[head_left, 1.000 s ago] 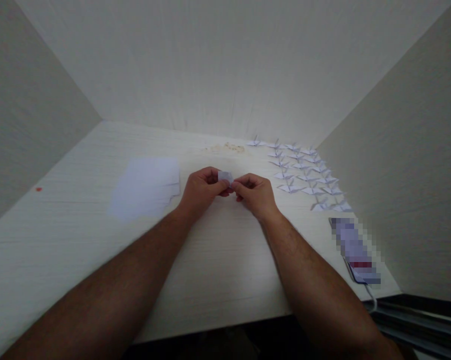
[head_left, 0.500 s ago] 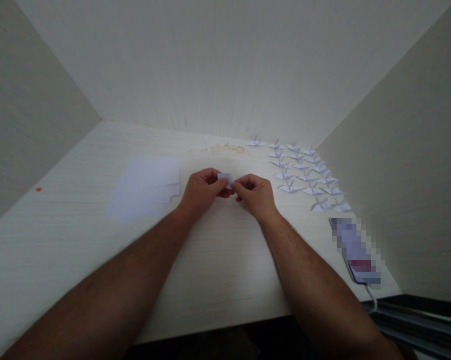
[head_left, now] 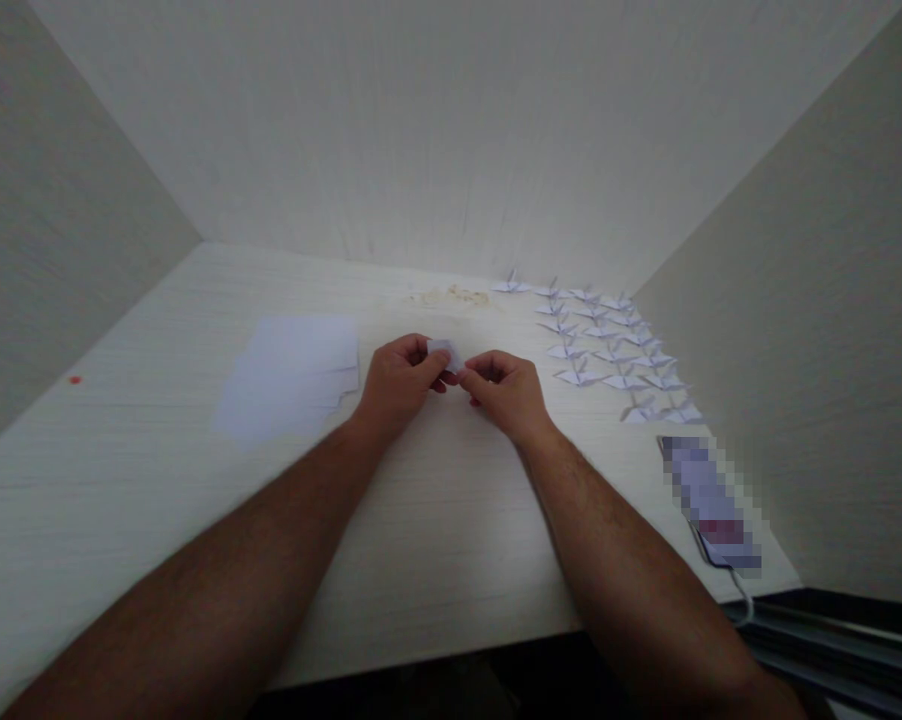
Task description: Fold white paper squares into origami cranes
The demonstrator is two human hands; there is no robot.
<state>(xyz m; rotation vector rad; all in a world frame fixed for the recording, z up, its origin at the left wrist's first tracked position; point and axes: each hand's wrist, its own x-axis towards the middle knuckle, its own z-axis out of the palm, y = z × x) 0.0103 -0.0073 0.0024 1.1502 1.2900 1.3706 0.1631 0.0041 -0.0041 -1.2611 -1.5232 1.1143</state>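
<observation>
A small folded piece of white paper (head_left: 442,350) is held up over the middle of the table. My left hand (head_left: 404,378) pinches it between thumb and fingers, closed, with the thumb across its front. At the paper's lower right corner, the thumb and forefinger of my right hand (head_left: 507,388) are closed on its edge. Fingers hide part of the paper, so its exact folds cannot be made out. Left of my left hand lies a loose stack of white paper sheets (head_left: 293,365). Rows of several white paper cranes (head_left: 580,376) stand right of my right hand.
A phone (head_left: 706,500), its screen blurred, lies at the right with a white cable (head_left: 743,598) plugged in. Pale walls enclose the table (head_left: 436,560) at the back and sides. A small red-orange bit (head_left: 75,380) lies far left, and a worn patch (head_left: 466,296) marks the back edge.
Both hands and the folded paper have shifted slightly to the left, and the paper is tilted a little differently. The cranes, sheets and phone stay where they were.
</observation>
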